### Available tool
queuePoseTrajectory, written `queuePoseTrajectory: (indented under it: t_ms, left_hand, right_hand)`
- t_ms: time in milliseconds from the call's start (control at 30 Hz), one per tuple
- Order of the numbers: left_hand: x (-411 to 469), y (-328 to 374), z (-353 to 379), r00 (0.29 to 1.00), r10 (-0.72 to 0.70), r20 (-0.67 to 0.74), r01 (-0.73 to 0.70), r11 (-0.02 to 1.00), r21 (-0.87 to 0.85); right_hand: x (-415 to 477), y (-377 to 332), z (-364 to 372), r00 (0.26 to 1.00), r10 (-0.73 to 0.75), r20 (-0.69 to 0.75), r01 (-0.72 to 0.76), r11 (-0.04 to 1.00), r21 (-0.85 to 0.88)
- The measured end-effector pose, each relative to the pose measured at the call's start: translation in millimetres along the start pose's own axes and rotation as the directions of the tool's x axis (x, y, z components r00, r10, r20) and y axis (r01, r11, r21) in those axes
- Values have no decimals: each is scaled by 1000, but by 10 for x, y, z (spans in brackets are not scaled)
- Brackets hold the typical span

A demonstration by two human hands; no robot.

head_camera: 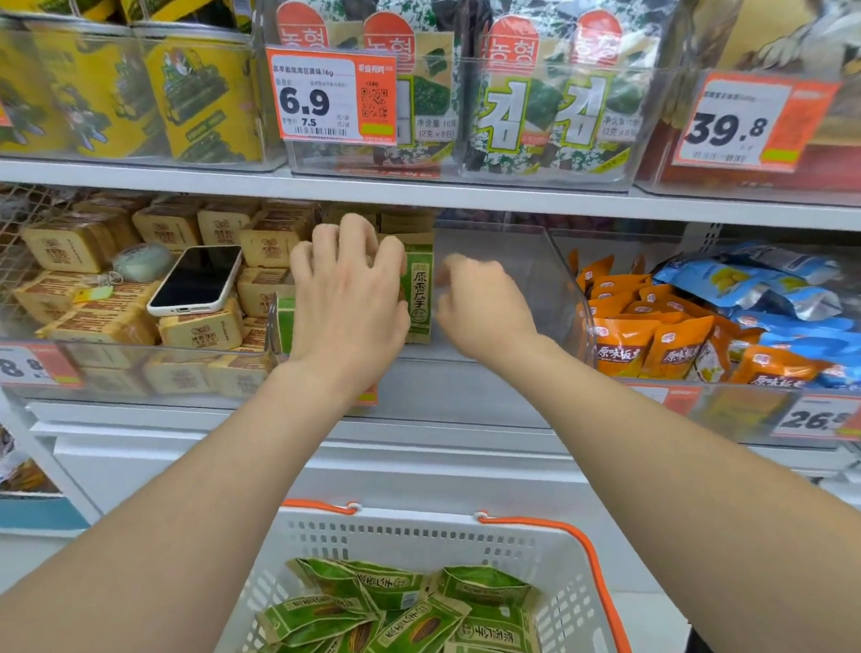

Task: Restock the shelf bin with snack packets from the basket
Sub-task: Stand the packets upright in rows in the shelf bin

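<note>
1. The left hand point(346, 302) reaches into the clear plastic shelf bin point(532, 277) on the middle shelf. Its fingers are bent over the tops of the upright green-and-tan snack packets point(421, 296) standing there, gripping them from above.
2. Those packets stand at the left side of the bin; the right part of the bin shows only its clear walls.
3. The right hand point(483, 301) is inside the same bin, just beside the packets on their right. It is blurred and its fingers look curled, but I cannot tell whether it holds anything.
4. Below both forearms sits the white perforated plastic basket with orange handles point(418, 528), holding a loose heap of green-and-tan packets point(406, 632) lying at all angles.
5. In the bin to the left, a white-cased smartphone point(195, 280) lies face up on stacked tan wrapped blocks point(197, 329).
6. In the bin to the right lie orange pouches point(641, 340) and blue pouches point(755, 285).
7. On the shelf above stand green-and-white seaweed packs point(545, 111) behind an orange-and-white price tag reading 6.9 point(333, 97).
</note>
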State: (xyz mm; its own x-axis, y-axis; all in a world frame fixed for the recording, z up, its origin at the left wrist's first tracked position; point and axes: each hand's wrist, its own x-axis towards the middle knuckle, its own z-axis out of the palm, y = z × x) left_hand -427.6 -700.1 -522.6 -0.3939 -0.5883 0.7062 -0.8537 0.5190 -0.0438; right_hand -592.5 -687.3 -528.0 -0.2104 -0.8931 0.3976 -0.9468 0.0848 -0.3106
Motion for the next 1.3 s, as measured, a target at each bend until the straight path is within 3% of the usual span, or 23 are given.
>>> queuePoseTrajectory:
  t_ms: [100,200,267,400,500,633,767,900,1133,1300]
  left_hand:
    - [-127,111,-160,992,116,38,-113,990,-89]
    - [-358,215,-235,926,40,375,-6,996,-92]
    - [-601,276,-203,809,55,586,-33,998,-48]
    - [-1171,449,-30,540,211,815,-263,962,-75]
    - [-1573,606,112,325,324,888,-395,900,-184]
    - [-2212,798,406,97,424,901,-456,823,-338]
    - [-2706,1022,537,8,518,855,-439,770,-462]
    - [-3084,1217,632,35,495,868,-391,806,-444]
    - [-3469,1311,825,-24,400,916,-422,827,-372]
    - [-3336,1312,772,-45,397,917,-233,888,-396]
  right_hand:
    - [-338,-54,-200,985,-172,-30,167,979,-112]
    - [-685,-63,-317,961,-252,113,271,938,-216]
    - [-914,-53,-299,920,-280,272,355,890,-286]
    - [-1423,38,-106,785,-256,565,485,821,-301]
    - [-1799,192,98,702,-187,688,486,831,-271]
    - [-2159,356,333,623,-108,774,423,879,-218]
    - [-2311,448,437,558,-48,828,394,894,-214]
    - [-2309,533,439,534,-23,845,365,908,-205]
    - [-2338,621,490,507,-19,862,346,920,-183]
    - [-2321,618,500,498,-23,867,356,917,-180]
